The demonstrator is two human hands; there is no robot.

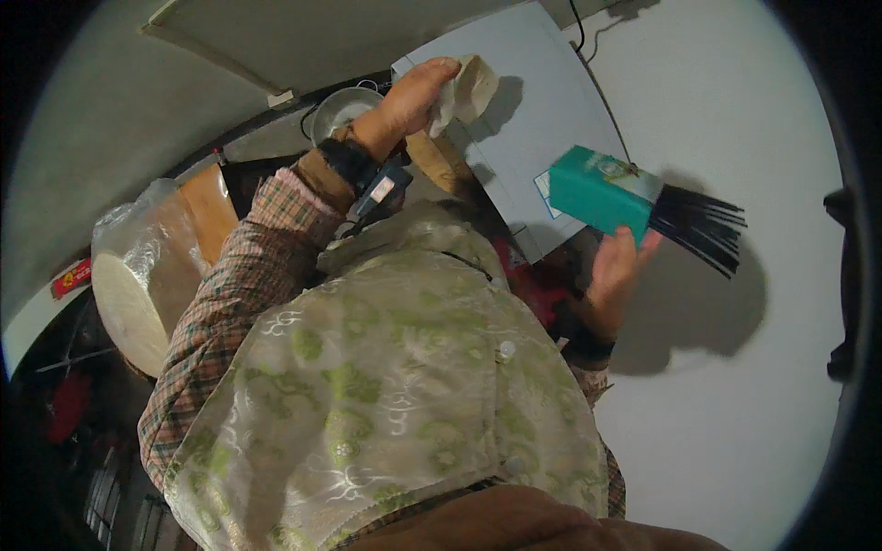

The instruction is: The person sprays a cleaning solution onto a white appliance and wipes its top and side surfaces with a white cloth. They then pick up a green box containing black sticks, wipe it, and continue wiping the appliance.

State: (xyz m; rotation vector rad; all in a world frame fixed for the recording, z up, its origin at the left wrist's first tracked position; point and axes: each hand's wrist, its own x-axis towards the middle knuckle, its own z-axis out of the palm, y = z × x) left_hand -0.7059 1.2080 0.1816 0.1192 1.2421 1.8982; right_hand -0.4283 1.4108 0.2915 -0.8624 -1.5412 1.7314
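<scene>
My left hand (417,93) grips a crumpled cream cloth (468,96) at the upper middle of the view, above a pale white panel (537,76). At the right, my right hand (617,265) holds a teal box (596,189) by its lower edge. The box is tilted, and a bunch of black sticks (699,224) fans out of its right end. Some of the right hand's fingers are hidden behind the box. A dark band (348,165) circles my left wrist.
A white wall (751,406) stands at the right, with a dark cable (579,27) above. Past my left forearm are a round metal pan (344,113) and a small black device (382,189). A plastic-wrapped round item (131,310) sits farther left, beside a brown board (210,206).
</scene>
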